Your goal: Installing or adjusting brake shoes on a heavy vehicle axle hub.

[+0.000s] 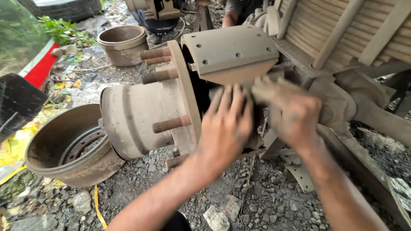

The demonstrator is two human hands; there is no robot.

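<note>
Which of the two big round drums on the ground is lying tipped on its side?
The nearer drum, beside the wheel hub, lies tipped with its opening sideways. The farther drum stands upright, opening upward.

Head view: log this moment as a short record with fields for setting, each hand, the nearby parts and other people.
setting: gravel ground beside a truck axle under leaf springs
left hand: left hand spread flat behind the wheel hub, below the brake shoe
right hand: right hand blurred, pressed against the brake assembly beside the left; grip unclear
nearby parts: brake drum on its side on the gravel; second drum farther back
other people: a person partly visible at the top edge
</note>
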